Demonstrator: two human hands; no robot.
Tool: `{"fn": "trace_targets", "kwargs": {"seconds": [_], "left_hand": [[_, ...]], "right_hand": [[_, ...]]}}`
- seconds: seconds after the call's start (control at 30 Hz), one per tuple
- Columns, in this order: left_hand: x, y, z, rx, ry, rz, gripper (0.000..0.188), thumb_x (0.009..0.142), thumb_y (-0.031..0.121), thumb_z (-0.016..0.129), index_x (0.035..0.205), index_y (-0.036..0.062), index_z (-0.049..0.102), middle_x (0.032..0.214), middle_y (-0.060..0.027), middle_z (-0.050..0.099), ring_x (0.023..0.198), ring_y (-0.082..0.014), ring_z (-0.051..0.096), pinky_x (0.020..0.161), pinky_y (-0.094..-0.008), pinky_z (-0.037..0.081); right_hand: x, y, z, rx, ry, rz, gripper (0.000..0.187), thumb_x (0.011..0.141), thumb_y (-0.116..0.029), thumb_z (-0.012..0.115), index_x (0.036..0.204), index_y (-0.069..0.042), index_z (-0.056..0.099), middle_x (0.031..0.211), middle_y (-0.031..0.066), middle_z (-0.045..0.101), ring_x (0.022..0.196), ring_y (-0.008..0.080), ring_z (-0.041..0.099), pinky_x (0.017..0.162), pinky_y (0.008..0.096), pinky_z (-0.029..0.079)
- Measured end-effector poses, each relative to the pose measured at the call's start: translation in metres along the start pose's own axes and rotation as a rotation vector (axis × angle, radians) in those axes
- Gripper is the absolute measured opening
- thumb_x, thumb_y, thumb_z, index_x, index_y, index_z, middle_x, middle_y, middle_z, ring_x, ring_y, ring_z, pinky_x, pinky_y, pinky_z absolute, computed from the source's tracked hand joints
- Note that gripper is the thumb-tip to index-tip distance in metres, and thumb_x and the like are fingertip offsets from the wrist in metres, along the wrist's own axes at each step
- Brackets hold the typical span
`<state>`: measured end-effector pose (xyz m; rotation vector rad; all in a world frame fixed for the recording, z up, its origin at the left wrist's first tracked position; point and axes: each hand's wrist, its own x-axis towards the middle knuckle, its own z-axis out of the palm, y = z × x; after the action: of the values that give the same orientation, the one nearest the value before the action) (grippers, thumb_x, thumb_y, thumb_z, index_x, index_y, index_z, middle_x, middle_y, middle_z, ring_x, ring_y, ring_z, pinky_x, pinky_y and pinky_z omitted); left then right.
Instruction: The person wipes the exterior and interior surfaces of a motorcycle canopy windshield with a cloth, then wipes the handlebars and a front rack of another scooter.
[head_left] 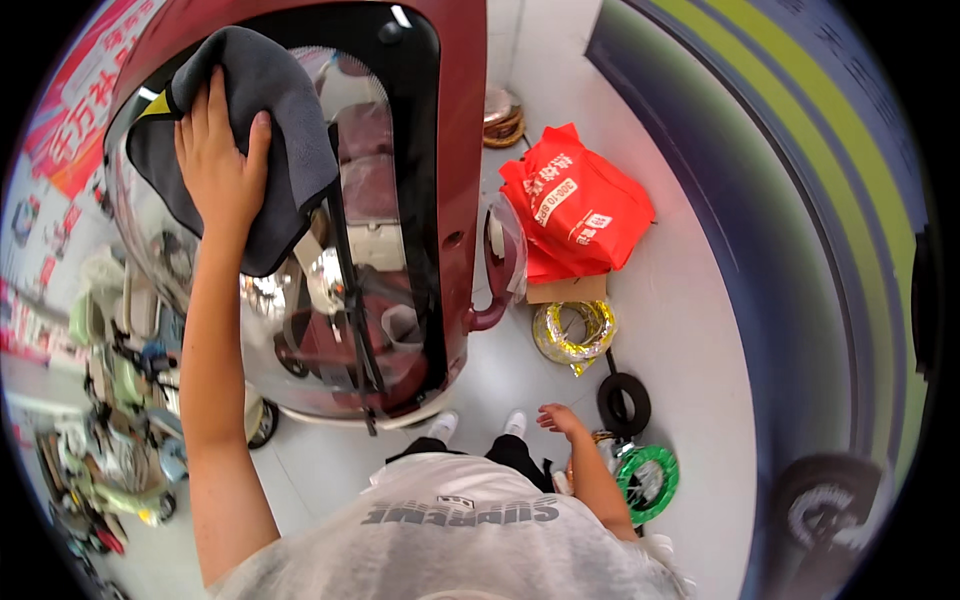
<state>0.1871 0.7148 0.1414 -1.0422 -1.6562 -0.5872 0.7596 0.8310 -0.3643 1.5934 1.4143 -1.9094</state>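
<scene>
My left hand lies flat on a dark grey cloth with a yellow corner, fingers stretched out, pressing it against the windshield of a dark red small vehicle. The cloth covers the upper left part of the glass. Just below it, a black wiper runs down the windshield. At my right side hangs my right hand, its fingers loosely apart and nothing in them. Through the glass, reddish seats show inside the cabin.
A dark red side mirror juts out on the right. Beyond it are a red bag, a gold-wrapped ring, a black tire and a green-wrapped wheel. Several scooters stand at left. A dark blue panel curves along the right.
</scene>
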Motion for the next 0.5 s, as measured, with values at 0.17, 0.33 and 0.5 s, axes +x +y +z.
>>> {"fn": "trace_targets", "kwargs": {"seconds": [0.17, 0.33, 0.5], "left_hand": [[-0.044, 0.014, 0.000, -0.036, -0.041, -0.182, 0.077, 0.098, 0.044, 0.057, 0.151, -0.0073, 0.037, 0.152, -0.0278, 0.043, 0.142, -0.0428, 0.039, 0.119, -0.0501, 0.024], [-0.018, 0.025, 0.019, 0.275, -0.120, -0.277, 0.080, 0.096, 0.050, 0.059, 0.146, -0.0099, 0.042, 0.148, -0.0308, 0.046, 0.139, -0.0426, 0.043, 0.114, -0.0494, 0.032], [0.034, 0.185, 0.009, 0.084, -0.245, -0.251, 0.081, 0.090, 0.041, 0.066, 0.149, -0.0067, 0.039, 0.148, -0.0280, 0.045, 0.138, -0.0418, 0.041, 0.118, -0.0512, 0.030]], "right_hand": [[0.029, 0.085, -0.102, -0.201, -0.013, 0.251, 0.049, 0.095, -0.046, 0.056, 0.129, -0.010, 0.063, 0.115, 0.0115, 0.074, 0.098, 0.0239, 0.068, 0.084, 0.0401, 0.051], [0.054, 0.070, -0.193, -0.356, 0.061, 0.240, 0.040, 0.093, -0.042, 0.057, 0.114, -0.009, 0.067, 0.098, 0.0111, 0.075, 0.079, 0.0214, 0.066, 0.068, 0.0401, 0.049], [0.119, 0.066, -0.276, -0.763, 0.059, -0.053, 0.035, 0.091, -0.036, 0.058, 0.107, -0.006, 0.065, 0.086, 0.0107, 0.072, 0.063, 0.0192, 0.060, 0.053, 0.0346, 0.044]]}}
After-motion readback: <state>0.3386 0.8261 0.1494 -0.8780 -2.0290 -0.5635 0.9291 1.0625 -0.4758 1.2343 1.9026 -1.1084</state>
